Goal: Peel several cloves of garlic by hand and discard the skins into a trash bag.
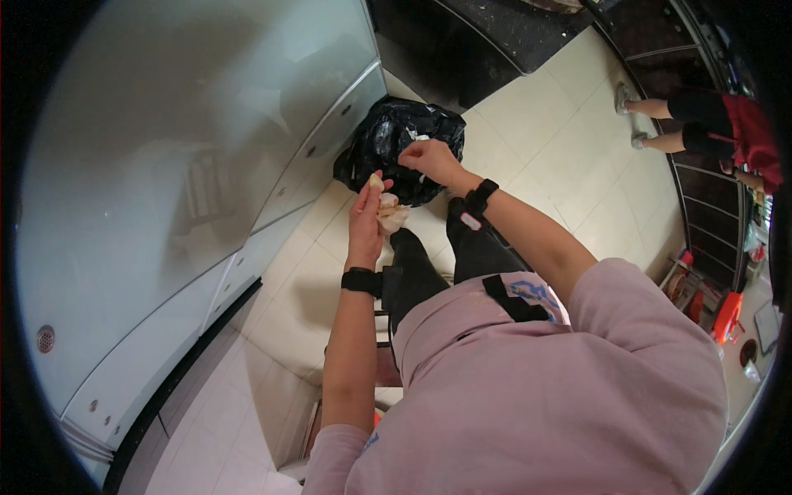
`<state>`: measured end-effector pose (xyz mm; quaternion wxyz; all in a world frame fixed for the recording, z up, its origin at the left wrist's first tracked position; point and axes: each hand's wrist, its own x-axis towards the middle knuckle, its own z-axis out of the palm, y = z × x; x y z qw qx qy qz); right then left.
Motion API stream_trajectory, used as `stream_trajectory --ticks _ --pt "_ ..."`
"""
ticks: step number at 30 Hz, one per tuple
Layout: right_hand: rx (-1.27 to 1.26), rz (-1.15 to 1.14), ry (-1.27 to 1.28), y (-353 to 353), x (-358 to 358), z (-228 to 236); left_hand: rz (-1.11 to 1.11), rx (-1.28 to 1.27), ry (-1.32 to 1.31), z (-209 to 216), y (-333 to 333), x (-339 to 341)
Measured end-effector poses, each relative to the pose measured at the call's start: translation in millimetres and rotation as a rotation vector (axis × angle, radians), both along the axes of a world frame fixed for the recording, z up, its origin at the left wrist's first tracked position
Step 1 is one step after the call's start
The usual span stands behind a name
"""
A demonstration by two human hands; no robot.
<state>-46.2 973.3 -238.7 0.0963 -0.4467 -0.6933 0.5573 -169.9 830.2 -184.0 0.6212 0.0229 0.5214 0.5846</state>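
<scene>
Garlic-like clove pinched at fingertips of left hand, above near edge of black bin bag; whitish papery bulb in same hand; right hand over bag, fingers narrowed, cannot tell if holding; loosened left grip could drop clove onto floor tiles.

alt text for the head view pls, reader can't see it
Left hand holding a pale clove and a whitish bulb, apparently garlic, while the right hand is poised over a black plastic bag. Another person stands on the tiled floor at right.
</scene>
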Motion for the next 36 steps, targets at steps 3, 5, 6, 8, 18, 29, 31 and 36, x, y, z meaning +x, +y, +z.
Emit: stream_trajectory --ticks 3,5,6,8,18,29,31,36 --pt "-0.002 -0.007 0.058 -9 -3 14 -0.008 0.003 -0.006 0 1 0" --pt "-0.006 -0.034 0.091 -9 -4 15 -0.009 -0.004 -0.008 1 4 1" --pt "0.023 -0.046 0.080 -10 -5 15 -0.009 0.004 -0.010 0 3 1" --pt "0.051 -0.060 0.070 -11 -7 14 -0.010 0.011 -0.012 -2 3 0" --pt "-0.090 0.158 0.272 -15 -11 66 -0.098 -0.015 0.182 -3 -1 -2" --pt "-0.359 0.011 0.357 -24 -7 58 -0.048 0.035 0.002 10 -3 6" --pt "-0.384 0.002 0.347 -24 -7 62 -0.040 0.063 -0.019 11 -3 6" --pt "-0.253 0.109 0.313 -20 -4 71 -0.039 0.050 -0.037 10 -4 4"
